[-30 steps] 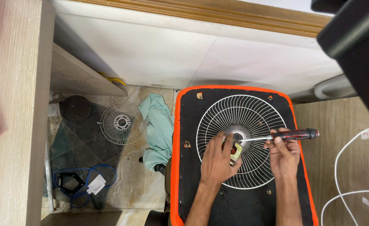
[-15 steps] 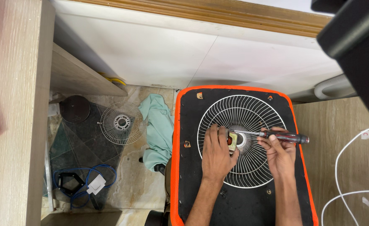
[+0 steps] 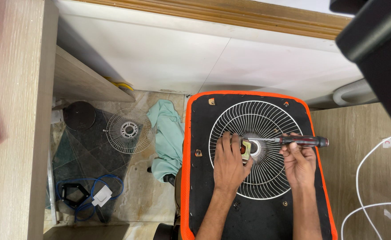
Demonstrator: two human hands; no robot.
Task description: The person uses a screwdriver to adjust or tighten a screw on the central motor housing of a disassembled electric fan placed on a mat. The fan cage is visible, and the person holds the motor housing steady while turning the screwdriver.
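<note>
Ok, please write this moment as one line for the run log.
left hand: holds small motor part at fan grille centre | right hand: holds screwdriver, tip at hub | base: black board, orange rim

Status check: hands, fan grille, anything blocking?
Left hand gripping small motor part at hub of white fan grille. Right hand holding screwdriver, tip at hub. Grille flat on black orange-edged board. Nothing blocking.
</note>
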